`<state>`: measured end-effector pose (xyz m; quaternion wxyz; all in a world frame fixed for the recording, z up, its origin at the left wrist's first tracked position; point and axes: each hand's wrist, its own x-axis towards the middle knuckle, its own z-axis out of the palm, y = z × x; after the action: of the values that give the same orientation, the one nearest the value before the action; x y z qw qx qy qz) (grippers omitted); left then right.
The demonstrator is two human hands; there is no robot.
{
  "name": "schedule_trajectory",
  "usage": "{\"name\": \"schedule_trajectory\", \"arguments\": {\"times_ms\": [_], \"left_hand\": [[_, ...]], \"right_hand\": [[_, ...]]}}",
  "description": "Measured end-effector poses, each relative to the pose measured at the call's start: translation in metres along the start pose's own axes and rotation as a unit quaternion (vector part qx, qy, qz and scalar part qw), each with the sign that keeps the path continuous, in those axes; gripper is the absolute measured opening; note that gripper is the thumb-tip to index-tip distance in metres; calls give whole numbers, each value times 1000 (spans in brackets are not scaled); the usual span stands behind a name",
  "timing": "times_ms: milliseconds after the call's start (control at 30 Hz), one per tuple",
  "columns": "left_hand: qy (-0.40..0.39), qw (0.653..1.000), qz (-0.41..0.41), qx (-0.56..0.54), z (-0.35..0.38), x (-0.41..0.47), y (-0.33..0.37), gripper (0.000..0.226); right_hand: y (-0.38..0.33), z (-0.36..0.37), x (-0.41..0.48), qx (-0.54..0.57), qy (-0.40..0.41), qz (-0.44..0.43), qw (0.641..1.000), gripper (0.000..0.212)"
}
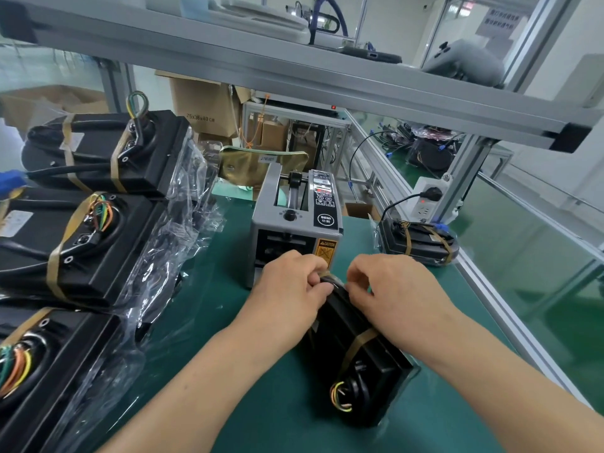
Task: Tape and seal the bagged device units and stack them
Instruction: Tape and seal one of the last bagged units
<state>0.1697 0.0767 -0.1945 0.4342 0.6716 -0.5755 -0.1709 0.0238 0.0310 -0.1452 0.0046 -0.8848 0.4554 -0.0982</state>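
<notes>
centre unit (pixel 356 364): black, bagged in clear film, laid lengthwise, banded with tan tape (pixel 359 341) | three bagged units (pixel 75 243) ranged along left | fifth unit (pixel 421 243) set far right

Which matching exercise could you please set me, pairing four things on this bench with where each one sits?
Things:
1. tape dispenser
2. bagged unit being taped
3. lone taped unit
4. white power strip

Places:
A. on the aluminium post at the right, with a black plug in it
B. far right of the green mat, near the table edge
C. gripped by the left hand and right hand
D. mid-mat, just behind the hands

Pairs: 1-D, 2-C, 3-B, 4-A.
</notes>
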Motion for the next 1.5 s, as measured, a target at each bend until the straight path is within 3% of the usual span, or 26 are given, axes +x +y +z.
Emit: {"name": "schedule_trajectory", "arguments": {"times_ms": [100, 367, 667, 767, 833, 933, 1000, 1333, 1500], "left_hand": [[14, 1000, 2, -14, 1, -2, -3, 21], [11, 1000, 13, -25, 4, -9, -1, 18], [7, 1000, 20, -4, 9, -11, -1, 15], [18, 998, -12, -59, 10, -13, -5, 6], [33, 971, -114, -209, 8, -9, -9, 11], [110, 841, -300, -437, 0, 10, -22, 9], [129, 797, -353, -473, -5, 20, -30, 3], [92, 754, -414, -502, 0, 43, -24, 18], [127, 712, -435, -537, 7, 50, -15, 17]], "right_hand": [[-5, 0, 7, -62, 0, -36, 997, 24], [-17, -1, 19, -189, -32, -109, 975, 15], [-11, -3, 33, -204, -38, -130, 970, 35], [-4, -5, 38, -136, -44, -107, 984, 20], [3, -7, 36, -12, -71, -64, 995, 13], [8, -6, 31, 187, -114, 25, 975, 18], [9, -3, 29, 224, -119, 47, 966, 17], [11, -1, 25, 278, -124, 57, 951, 14], [12, -2, 24, 277, -117, 56, 952, 15]]}}
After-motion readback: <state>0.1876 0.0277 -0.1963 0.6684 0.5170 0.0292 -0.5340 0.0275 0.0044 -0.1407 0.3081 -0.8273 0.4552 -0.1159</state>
